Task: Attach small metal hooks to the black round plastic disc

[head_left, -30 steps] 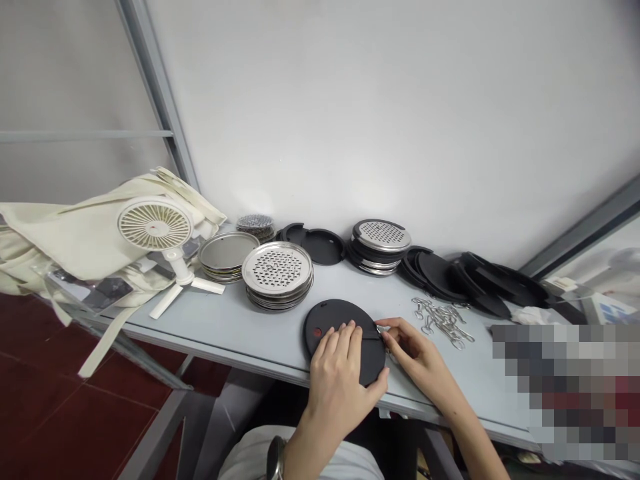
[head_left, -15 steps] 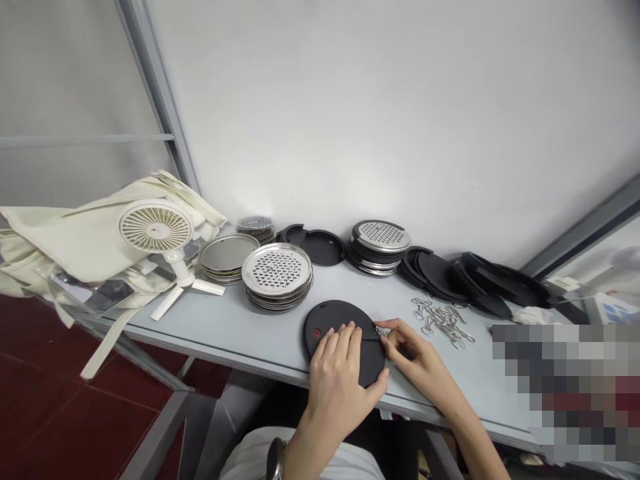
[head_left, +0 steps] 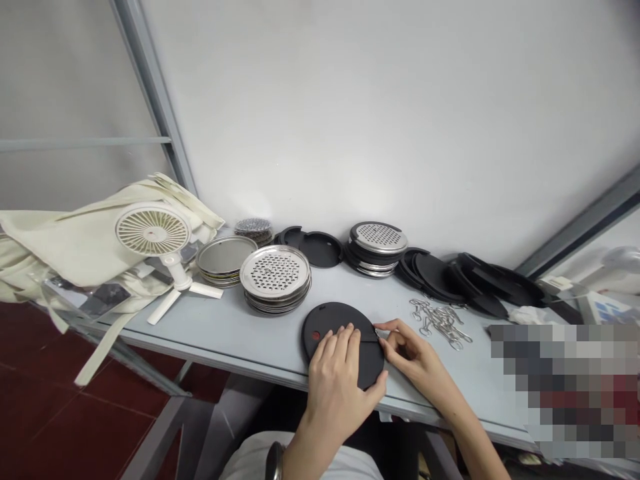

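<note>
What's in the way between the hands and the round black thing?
Nothing visible: the left hand lies directly on the black disc, and the right hand pinches a small metal piece at the disc's edge. The metal clips lie farther right.

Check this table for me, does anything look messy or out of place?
Slightly, yes. The black trays on the right lie slumped over one another, unlike the neatly stacked metal plates. The metal hooks lie in a loose tangle, and a cream strap hangs off the table.
</note>
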### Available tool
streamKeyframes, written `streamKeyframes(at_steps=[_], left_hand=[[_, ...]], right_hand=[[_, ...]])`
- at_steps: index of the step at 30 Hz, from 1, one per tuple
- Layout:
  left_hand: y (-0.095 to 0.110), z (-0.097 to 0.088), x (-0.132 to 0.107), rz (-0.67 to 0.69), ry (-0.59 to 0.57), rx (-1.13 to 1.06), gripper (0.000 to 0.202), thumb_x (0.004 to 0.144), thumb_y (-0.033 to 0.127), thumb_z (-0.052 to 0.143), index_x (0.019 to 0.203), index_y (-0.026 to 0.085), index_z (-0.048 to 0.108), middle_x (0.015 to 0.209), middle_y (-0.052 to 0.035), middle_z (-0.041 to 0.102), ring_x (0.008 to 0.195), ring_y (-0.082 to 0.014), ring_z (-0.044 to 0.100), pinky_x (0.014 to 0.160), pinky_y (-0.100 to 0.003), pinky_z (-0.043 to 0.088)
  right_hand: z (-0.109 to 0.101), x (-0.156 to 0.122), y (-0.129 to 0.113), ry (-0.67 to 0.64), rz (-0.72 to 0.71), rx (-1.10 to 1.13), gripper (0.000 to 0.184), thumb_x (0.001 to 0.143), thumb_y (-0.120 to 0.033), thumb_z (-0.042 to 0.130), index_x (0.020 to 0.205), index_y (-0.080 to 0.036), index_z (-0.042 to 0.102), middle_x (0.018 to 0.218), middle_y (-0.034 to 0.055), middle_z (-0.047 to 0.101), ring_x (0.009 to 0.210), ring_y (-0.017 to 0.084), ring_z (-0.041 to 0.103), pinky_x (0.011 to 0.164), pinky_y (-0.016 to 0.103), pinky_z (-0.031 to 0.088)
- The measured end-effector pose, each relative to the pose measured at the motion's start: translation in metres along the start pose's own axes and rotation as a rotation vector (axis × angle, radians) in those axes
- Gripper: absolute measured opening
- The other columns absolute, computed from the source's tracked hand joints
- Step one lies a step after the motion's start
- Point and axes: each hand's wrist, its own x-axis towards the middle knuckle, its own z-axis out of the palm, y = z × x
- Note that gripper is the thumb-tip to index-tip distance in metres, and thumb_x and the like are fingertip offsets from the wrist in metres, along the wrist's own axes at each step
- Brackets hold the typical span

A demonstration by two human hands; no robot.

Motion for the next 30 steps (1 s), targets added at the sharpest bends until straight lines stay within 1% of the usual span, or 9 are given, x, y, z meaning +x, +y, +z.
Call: streamKeyframes(at_steps=[10, 22, 30], left_hand=[[-0.0012, 0.001, -0.0005, 0.001, 0.009, -0.019, 0.054, 0.079, 0.037, 0.062, 0.127, 0.014, 0.054, 0.128, -0.0102, 0.06, 0.114, -0.0285, 0.057, 0.102, -0.045, 0.046], [-0.0011, -0.0001, 0.0007, 0.002, 0.009, -0.004, 0.053, 0.08, 0.037, 0.061, 0.126, 0.013, 0.055, 0.128, -0.0091, 0.06, 0.114, -0.0274, 0.057, 0.102, -0.044, 0.046], [-0.0007, -0.0002, 0.0003, 0.004, 0.009, -0.004, 0.053, 0.08, 0.038, 0.061, 0.126, 0.013, 0.055, 0.128, -0.0094, 0.06, 0.114, -0.0274, 0.057, 0.102, -0.044, 0.045]], right_hand=[[0.0015, -0.0004, -0.0004, -0.001, 0.014, 0.029, 0.031, 0.093, -0.045, 0.052, 0.111, -0.019, 0.053, 0.064, -0.0054, 0.041, 0.06, 0.013, 0.043, 0.06, 0.025, 0.037], [0.0015, -0.0007, -0.0022, -0.001, 0.017, 0.024, 0.027, 0.093, -0.039, 0.051, 0.112, -0.02, 0.052, 0.066, -0.005, 0.042, 0.062, 0.013, 0.043, 0.06, 0.024, 0.038], [0.0021, -0.0002, -0.0009, -0.011, 0.037, 0.039, 0.027, 0.094, -0.039, 0.049, 0.113, -0.02, 0.049, 0.065, -0.0058, 0.038, 0.061, 0.013, 0.04, 0.06, 0.024, 0.036]])
